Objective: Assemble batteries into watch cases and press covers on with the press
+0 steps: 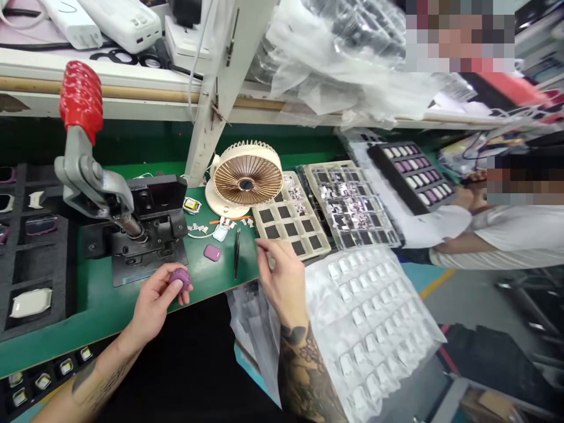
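Observation:
My left hand (pixel 156 299) is closed around a small purple case (pixel 180 279) over the front edge of the green mat, in front of the press with the red handle (pixel 81 97). My right hand (pixel 281 273) hovers at the mat's right edge, fingers bent, thumb and index finger close to each other; whether something tiny sits between them is too small to tell. Between the hands lie a flat purple piece (pixel 212 252) and black tweezers (pixel 237 254). Small white parts (pixel 198 228) and a square yellow-and-white unit (pixel 192 205) rest behind them.
A round fan (pixel 247 176) stands behind the tweezers. Compartment trays (pixel 288 229) are right of it. A white sheet with pockets (pixel 374 317) lies at the right. Foam trays (pixel 37 264) are at the left. Another person's arm (pixel 497 241) is at the far right.

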{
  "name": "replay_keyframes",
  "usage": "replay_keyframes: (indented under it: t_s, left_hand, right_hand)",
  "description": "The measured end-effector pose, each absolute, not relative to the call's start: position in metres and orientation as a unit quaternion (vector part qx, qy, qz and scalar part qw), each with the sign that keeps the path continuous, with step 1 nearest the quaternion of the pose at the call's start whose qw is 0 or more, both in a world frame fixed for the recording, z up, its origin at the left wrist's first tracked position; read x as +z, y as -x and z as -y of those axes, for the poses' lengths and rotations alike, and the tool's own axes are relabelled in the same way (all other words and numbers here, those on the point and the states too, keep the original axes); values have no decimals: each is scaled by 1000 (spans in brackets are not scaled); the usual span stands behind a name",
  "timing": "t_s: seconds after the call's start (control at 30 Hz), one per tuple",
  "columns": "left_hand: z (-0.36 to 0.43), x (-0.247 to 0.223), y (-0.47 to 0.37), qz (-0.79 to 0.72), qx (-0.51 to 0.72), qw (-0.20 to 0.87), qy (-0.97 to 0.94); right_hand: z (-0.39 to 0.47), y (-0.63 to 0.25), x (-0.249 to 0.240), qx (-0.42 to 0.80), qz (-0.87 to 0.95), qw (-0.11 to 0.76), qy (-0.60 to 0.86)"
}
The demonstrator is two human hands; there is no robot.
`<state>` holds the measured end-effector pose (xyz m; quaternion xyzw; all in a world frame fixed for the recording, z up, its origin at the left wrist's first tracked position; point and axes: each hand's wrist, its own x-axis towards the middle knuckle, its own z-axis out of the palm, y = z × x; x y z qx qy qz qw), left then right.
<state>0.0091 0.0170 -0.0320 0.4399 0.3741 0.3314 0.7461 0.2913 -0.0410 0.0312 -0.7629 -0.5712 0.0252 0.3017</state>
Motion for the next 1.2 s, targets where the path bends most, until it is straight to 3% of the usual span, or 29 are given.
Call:
replay_keyframes:
  t_s: [0.13,0.27,0.37,0.6,0.9,1.2]
  left_hand:
    - [-12,-37,-10,-377,319,730,-472]
    - [-12,-37,-6,-377,313,728,-479]
    - [-14,-37,-5,-376,313,732,-475]
    - [-17,-36,-6,-371,313,736,-472]
    - [-24,-17,-29,-311,337,836,-301]
    - [-26,-15,-45,-300,372,844,-243]
  right_hand:
    - [12,-281,-3,33,583,293,757]
    - [-24,-281,-30,-5,571,209,794]
    - [-34,-283,-33,-15,569,167,805]
    - [-31,-280,-32,-1,567,167,807]
    - [5,-238,12,23,587,393,708]
    - [10,-203,25,83,602,471,640]
